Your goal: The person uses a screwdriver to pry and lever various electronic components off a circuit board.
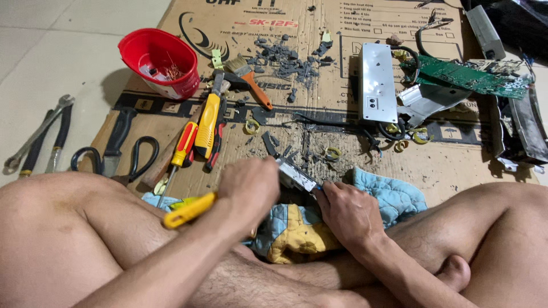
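I sit on the floor with bare legs crossed. My left hand (248,191) is closed around a tool with a yellow handle (188,211) that sticks out toward my left knee. My right hand (348,214) grips the near end of a small silver metal part (295,177) held between both hands. Under the hands lies a quilted cloth (388,197) in blue and yellow, dusted with grey crumbs.
A flattened cardboard sheet (456,165) bears a red bowl (160,60), a brush (251,80), screwdrivers (185,142), a yellow utility knife (206,122), scissors (137,159), a silver metal casing (377,82), a green circuit board (462,74) and grey debris (285,57). Pliers (43,142) lie on the tiles at left.
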